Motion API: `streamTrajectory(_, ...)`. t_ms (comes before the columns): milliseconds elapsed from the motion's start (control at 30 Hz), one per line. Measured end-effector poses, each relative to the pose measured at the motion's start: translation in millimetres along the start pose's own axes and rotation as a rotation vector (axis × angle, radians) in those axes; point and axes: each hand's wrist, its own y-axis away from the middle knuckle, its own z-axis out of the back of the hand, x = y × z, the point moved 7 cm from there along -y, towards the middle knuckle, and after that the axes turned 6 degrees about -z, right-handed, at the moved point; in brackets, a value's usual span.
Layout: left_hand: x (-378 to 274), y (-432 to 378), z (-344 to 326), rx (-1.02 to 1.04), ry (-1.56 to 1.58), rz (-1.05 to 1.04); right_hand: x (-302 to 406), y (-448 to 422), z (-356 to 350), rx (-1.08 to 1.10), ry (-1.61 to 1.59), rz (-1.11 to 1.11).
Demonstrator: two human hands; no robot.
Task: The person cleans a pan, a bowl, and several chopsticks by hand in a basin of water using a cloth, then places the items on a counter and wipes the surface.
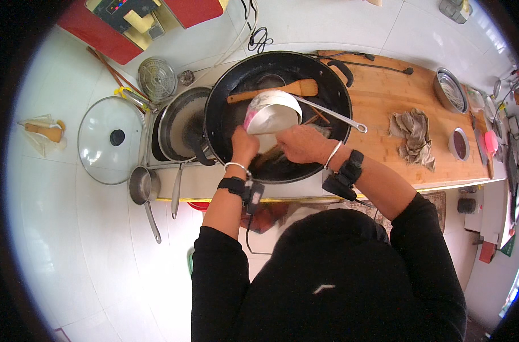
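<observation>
A white bowl with pink decoration [273,112] is tilted over a large black two-handled pan [219,92]. My left hand [245,145] grips the bowl's near left rim. My right hand [306,144] is curled at the bowl's near right edge; whether it grips the rim or a thin item there is hidden. A wooden spatula [304,87] lies inside the pan behind the bowl. From behind the bowl a metal handle [332,113] reaches over the pan's right rim. Thin brown sticks [320,116], seemingly chopsticks, lie right of the bowl.
Left of the pan stand a smaller pan [180,124], a glass lid [101,141] and a small saucepan [144,186]. On the wooden board [370,94] at right are a crumpled cloth [413,137], a metal bowl [451,90], a small bowl of dark contents [459,144] and a knife [479,145].
</observation>
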Motion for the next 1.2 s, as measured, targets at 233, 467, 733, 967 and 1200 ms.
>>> streamTrajectory(233,-16.1,1.3,10.4,-0.043,-0.001,0.029,-19.5,-20.0,-25.4,-0.018,-0.017,0.005)
streamTrajectory(467,-18.1,-4.1,30.3,-0.032,-0.076,0.016,-41.7,-2.5,-47.4,0.305,0.04,-0.07)
streamTrajectory(733,-9.0,-10.4,38.0,-0.051,-0.119,0.015,-11.0,-4.2,-6.5,-0.389,0.018,0.283)
streamTrajectory(967,-3.5,-10.8,38.5,-0.081,-0.111,0.016,-39.0,-26.4,-57.0,-0.04,0.148,0.15)
streamTrajectory(1200,-5.9,-17.5,48.3,-0.081,-0.162,-0.004,-76.4,-24.8,-37.7,0.051,0.154,0.036)
